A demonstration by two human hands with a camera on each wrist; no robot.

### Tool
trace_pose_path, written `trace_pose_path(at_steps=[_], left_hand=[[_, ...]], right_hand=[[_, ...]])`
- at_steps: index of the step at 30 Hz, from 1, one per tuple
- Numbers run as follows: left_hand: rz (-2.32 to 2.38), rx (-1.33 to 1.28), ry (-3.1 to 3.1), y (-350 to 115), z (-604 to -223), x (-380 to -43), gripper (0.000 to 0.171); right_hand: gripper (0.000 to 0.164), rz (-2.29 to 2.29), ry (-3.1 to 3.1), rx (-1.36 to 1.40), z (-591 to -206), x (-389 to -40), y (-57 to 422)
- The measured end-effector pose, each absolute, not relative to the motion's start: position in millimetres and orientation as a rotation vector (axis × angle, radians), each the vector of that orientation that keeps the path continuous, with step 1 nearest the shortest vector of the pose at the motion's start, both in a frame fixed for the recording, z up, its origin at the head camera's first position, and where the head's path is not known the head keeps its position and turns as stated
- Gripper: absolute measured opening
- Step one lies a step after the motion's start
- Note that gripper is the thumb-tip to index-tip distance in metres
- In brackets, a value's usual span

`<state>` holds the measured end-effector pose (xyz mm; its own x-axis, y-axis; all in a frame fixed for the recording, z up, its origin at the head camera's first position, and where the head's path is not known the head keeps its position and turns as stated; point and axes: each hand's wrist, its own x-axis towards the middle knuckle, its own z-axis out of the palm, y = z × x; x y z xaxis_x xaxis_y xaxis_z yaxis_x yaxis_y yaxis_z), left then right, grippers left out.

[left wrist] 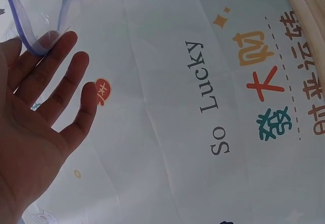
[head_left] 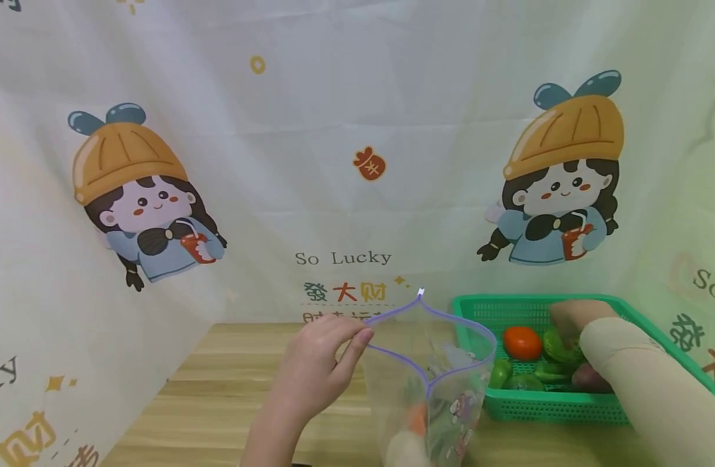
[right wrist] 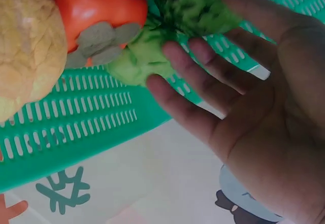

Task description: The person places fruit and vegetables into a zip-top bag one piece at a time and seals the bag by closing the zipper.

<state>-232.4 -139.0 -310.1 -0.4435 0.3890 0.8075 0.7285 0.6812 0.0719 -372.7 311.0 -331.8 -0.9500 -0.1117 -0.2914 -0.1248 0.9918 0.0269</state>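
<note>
My left hand pinches the rim of a clear zip bag between thumb and fingers. The purple-edged mouth of the bag gapes wide, and something orange and a pale, rounded thing show through its side. In the left wrist view the remaining fingers are spread. My right hand reaches into the green basket, over a leafy green vegetable. The right wrist view shows its fingers extended beside the green vegetable; whether they touch it, I cannot tell.
Also in the basket are a tomato, a green pepper and a dark reddish vegetable. A yellowish, wrinkled vegetable shows in the right wrist view. The wooden tabletop meets a printed cloth backdrop.
</note>
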Motion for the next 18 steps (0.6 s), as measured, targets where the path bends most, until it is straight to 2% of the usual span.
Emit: trace_pose_path(at_steps=[7, 17, 18], left_hand=[[-0.531, -0.847, -2.084, -141.7, -311.0, -231.1, 0.014], [-0.531, -0.846, -2.096, -140.1, -310.3, -230.6, 0.014], [-0.533, -0.848, -2.097, -139.9, -310.4, -230.9, 0.014]], right_hand=[[0.037, -0.146, 2.848, -0.054, -324.3, -361.7, 306.2], [0.046, 0.062, 2.835, -0.171, -339.1, -375.5, 316.9], [0.042, 0.053, 2.83, -0.175, -337.7, -374.3, 317.2]])
